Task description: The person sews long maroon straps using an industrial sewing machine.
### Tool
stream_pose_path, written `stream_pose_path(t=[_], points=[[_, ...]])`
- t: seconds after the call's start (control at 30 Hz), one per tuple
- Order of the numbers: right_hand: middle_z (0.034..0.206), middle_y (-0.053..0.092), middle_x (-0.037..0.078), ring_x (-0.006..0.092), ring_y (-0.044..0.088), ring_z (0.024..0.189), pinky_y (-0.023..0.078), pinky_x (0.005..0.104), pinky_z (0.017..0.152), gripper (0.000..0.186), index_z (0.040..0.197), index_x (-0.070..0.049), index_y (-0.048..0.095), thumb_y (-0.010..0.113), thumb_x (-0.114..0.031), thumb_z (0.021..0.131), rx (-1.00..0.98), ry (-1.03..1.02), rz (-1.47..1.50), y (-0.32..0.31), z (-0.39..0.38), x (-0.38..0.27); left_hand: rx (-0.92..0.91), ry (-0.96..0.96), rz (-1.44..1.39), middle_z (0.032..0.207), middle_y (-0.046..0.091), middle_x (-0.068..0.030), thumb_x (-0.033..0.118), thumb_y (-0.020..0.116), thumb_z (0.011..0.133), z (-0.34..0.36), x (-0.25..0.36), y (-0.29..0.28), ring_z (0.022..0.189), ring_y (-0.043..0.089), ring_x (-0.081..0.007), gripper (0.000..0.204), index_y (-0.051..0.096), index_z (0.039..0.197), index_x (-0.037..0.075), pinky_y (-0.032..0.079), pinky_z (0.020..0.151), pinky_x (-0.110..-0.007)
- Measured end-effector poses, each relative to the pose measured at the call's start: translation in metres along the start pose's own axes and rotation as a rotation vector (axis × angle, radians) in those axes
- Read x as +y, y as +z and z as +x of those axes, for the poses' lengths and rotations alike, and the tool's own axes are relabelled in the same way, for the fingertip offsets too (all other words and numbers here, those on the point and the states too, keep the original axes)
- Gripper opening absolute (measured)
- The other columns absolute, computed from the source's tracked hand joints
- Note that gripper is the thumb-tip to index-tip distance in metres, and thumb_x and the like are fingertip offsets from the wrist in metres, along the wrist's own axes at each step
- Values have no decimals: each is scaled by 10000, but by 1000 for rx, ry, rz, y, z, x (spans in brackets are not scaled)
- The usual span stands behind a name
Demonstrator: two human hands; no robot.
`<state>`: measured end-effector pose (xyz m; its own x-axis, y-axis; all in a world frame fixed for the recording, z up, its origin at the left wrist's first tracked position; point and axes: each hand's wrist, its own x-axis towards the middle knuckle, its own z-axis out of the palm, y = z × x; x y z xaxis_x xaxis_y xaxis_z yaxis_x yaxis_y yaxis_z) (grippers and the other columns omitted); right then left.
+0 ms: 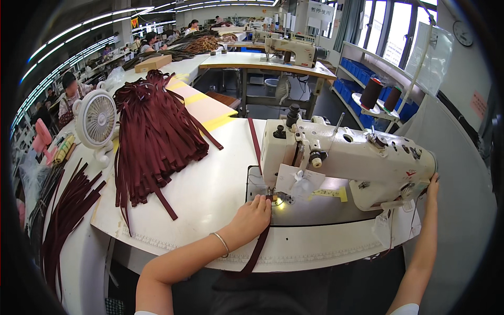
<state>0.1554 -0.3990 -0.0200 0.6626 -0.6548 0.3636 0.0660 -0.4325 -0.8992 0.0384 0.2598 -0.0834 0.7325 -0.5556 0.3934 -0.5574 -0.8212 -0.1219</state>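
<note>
A maroon fabric strap (256,251) runs under the needle area of a white sewing machine (362,144) and hangs over the table's front edge. Its far part rises behind the machine's head. My left hand (253,218), with a bracelet at the wrist, holds the strap close to the presser foot, fingers together; the fingertips are partly hidden. At the machine's right end, my right hand (433,188) grips the handwheel (435,164). A small lamp glows beside the needle.
A heap of maroon straps (157,142) lies left on the white table (210,210), beside a small white fan (96,119). More straps (68,220) hang further left. Thread cones (371,93) stand behind the machine. Another sewing machine (294,50) stands beyond; other people sit far left.
</note>
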Motion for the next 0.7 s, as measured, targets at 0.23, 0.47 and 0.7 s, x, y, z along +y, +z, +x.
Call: stream_pose_path(t=[0.23,0.47,0.7], points=[[1087,595,184,319,567,979,419,376,847,524,1142,-4,529,357,-455,939,174,-366,-595,-3,41,-24,68,-43,-56,1072,571,-219,210,530,844,3,1,5,1042,547,-323,378,521,1074,-89,459,864,-351],[890,607,115,224,565,805,441,339,713,546,1039,-11,551,379,-514,917,58,-121,-378,-11,26,-20,107,-34,-64,1064,562,-224,208,548,835,3,2,19,1030,530,-321,364,549,1037,-95,443,887,-359],[787,559,-3,87,479,631,375,241,544,515,1001,-57,558,408,-540,905,88,-11,-31,-15,9,20,121,-13,-107,1065,555,-221,196,552,827,6,0,17,1031,522,-318,364,540,1039,-100,435,892,-364]])
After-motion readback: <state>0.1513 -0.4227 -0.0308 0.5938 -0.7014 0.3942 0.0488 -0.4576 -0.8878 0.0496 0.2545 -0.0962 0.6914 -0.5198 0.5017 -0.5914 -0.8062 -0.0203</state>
